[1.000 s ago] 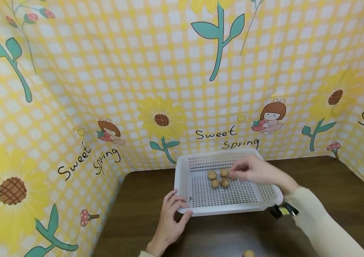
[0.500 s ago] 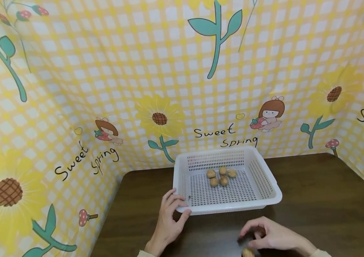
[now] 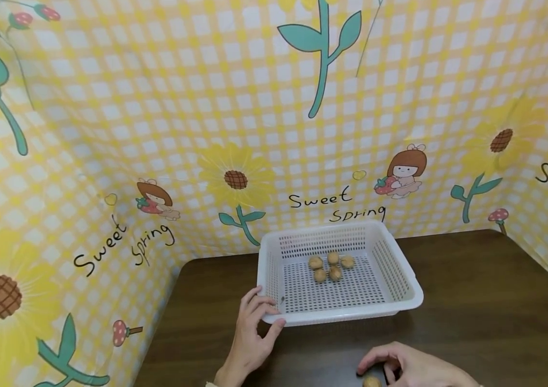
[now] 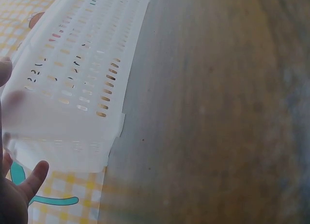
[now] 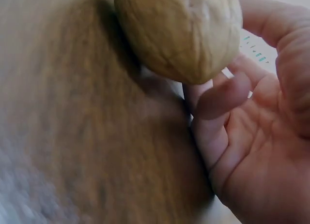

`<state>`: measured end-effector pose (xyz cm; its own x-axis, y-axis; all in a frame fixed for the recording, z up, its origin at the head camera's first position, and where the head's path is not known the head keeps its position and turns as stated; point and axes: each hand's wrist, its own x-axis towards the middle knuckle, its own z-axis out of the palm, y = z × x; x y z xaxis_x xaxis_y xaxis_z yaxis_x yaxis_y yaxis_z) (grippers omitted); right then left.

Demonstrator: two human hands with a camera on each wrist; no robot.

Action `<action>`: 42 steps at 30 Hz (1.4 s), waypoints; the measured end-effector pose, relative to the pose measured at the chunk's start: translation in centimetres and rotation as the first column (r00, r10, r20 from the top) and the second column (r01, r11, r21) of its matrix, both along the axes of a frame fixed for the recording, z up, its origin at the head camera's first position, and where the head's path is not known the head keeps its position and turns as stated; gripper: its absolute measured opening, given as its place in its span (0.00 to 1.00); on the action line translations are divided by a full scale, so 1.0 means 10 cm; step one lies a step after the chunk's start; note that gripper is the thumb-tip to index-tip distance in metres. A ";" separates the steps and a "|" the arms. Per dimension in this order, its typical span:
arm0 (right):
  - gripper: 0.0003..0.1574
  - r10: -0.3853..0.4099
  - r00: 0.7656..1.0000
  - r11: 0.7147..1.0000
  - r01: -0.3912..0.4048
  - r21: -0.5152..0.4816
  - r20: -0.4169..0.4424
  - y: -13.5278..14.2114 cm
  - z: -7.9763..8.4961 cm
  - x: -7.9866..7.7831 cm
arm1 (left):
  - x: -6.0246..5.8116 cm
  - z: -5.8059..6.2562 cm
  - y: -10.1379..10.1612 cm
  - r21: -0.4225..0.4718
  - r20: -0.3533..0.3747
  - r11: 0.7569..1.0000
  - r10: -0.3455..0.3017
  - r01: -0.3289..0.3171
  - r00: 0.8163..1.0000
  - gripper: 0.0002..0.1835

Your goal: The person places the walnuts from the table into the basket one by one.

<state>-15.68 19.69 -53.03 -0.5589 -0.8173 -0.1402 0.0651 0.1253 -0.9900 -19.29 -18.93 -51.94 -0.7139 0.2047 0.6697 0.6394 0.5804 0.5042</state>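
A white perforated plastic basket [image 3: 341,316] stands on the dark wooden table, with several walnuts [image 3: 333,259] grouped inside. At its near left corner my left hand [image 3: 251,338] holds the rim, fingers over the left edge and thumb against the front. The left wrist view shows part of that hand beside the basket's slotted wall [image 4: 72,112]. Below the basket, at the bottom edge of the head view, my right hand [image 3: 411,368] has its thumb and fingers curled around one walnut [image 3: 372,381]. Close up, that walnut [image 5: 179,30] covers part of the fingers.
The brown table [image 3: 487,290] has rounded back corners. Behind and beside it hangs a yellow checked cloth [image 3: 254,123] printed with flowers and lettering, close to the basket's far side.
My right hand has come out of the basket, leaving a walnut with the others, and moved down to the walnut near the front. My left hand stays at the corner.
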 end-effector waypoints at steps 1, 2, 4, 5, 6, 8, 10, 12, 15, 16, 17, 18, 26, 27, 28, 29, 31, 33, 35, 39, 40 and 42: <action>0.28 -0.001 1.000 1.000 0.002 -0.004 0.010 0.00 0.00 0.00 | 0.00 0.00 0.00 0.000 0.002 1.000 0.001 -0.001 1.000 0.08; 0.28 0.002 1.000 1.000 -0.002 -0.012 0.018 0.00 0.00 0.01 | 0.00 0.01 0.00 0.002 0.005 1.000 -0.001 0.001 1.000 0.08; 0.28 0.012 1.000 0.999 -0.011 -0.033 0.021 -0.01 -0.01 0.01 | 0.01 0.01 -0.01 -0.001 0.002 1.000 0.000 0.000 1.000 0.08; 0.28 0.017 1.000 0.999 -0.016 -0.040 0.014 -0.01 -0.01 0.01 | 0.01 0.01 -0.01 -0.001 0.004 1.000 0.000 0.000 1.000 0.08; 0.28 0.022 1.000 0.999 -0.021 -0.045 0.010 -0.01 -0.02 0.01 | 0.01 0.01 -0.01 -0.002 0.004 1.000 0.000 0.000 1.000 0.08; 0.28 0.030 0.999 0.998 -0.032 -0.052 -0.031 -0.02 -0.03 0.00 | 0.01 0.01 -0.01 -0.001 0.005 1.000 0.001 0.000 1.000 0.09; 0.26 0.033 0.996 0.998 -0.038 -0.056 -0.082 -0.02 -0.04 -0.02 | 0.01 0.01 -0.02 0.001 0.009 1.000 0.002 -0.002 1.000 0.09; 0.24 0.027 0.990 0.998 -0.035 -0.056 -0.136 -0.03 -0.05 -0.03 | 0.01 0.01 -0.02 0.002 0.005 1.000 0.003 -0.003 1.000 0.09; 0.21 0.009 0.980 0.998 -0.021 -0.057 -0.201 -0.04 -0.06 -0.03 | 0.02 0.00 -0.03 0.001 0.002 1.000 0.005 -0.005 1.000 0.09; 0.21 0.002 0.975 0.998 -0.014 -0.055 -0.221 -0.04 -0.06 -0.03 | 0.02 0.00 -0.03 0.001 0.003 1.000 0.006 -0.006 1.000 0.09; 0.20 -0.004 0.972 0.998 -0.009 -0.055 -0.234 -0.05 -0.05 -0.03 | 0.02 0.00 -0.03 0.001 0.004 1.000 0.006 -0.006 1.000 0.09; 0.19 -0.010 0.968 0.998 -0.004 -0.055 -0.249 -0.05 -0.05 -0.03 | 0.02 0.01 -0.03 0.001 0.008 1.000 0.008 -0.008 1.000 0.09; 0.19 -0.029 0.962 0.999 0.017 -0.045 -0.270 -0.02 0.24 -0.09 | 0.04 0.01 -0.04 0.007 0.008 1.000 0.012 -0.012 1.000 0.09; 0.19 -0.033 0.956 0.999 0.022 -0.043 -0.290 -0.01 0.33 -0.11 | 0.04 0.00 -0.04 0.004 0.002 1.000 0.014 -0.014 1.000 0.09; 0.19 -0.039 0.950 0.999 0.028 -0.039 -0.311 0.00 0.44 -0.13 | 0.05 0.00 -0.04 0.001 -0.001 1.000 0.014 -0.014 1.000 0.09; 0.19 -0.047 0.937 0.999 0.040 -0.029 -0.345 0.01 0.56 -0.15 | 0.05 0.00 -0.04 0.000 -0.002 1.000 0.012 -0.012 1.000 0.09; 0.20 -0.071 0.909 0.997 0.078 0.000 -0.411 0.00 0.82 -0.21 | 0.05 0.00 -0.04 0.002 0.003 1.000 0.010 -0.010 1.000 0.09; 0.20 -0.095 0.879 0.991 0.129 0.041 -0.468 -0.03 1.09 -0.31 | 0.04 0.00 -0.04 0.006 0.007 1.000 0.010 -0.010 1.000 0.09; 0.21 -0.115 0.854 0.980 0.180 0.081 -0.508 -0.06 1.33 -0.44 | 0.03 0.01 -0.04 0.012 0.018 1.000 0.009 -0.009 1.000 0.09; 0.24 -0.165 0.855 0.968 0.235 0.086 -0.491 -0.08 1.63 -0.79 | 0.01 0.02 -0.03 0.010 0.033 1.000 0.005 -0.005 0.999 0.08; 0.25 -0.186 0.864 0.965 0.250 0.077 -0.468 -0.09 1.67 -0.89 | 0.01 0.02 -0.02 0.006 0.034 1.000 0.003 -0.003 0.999 0.08; 0.29 -0.231 0.881 0.957 0.282 0.066 -0.414 -0.10 1.70 -1.07 | 0.00 0.03 -0.01 0.004 0.040 1.000 -0.001 0.001 0.999 0.08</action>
<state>-26.36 18.68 -36.00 -0.7761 -0.6287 0.0496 -0.2842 0.2783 -0.9175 -19.28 -19.02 -51.67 -0.7402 0.2023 0.6412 0.6188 0.5778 0.5321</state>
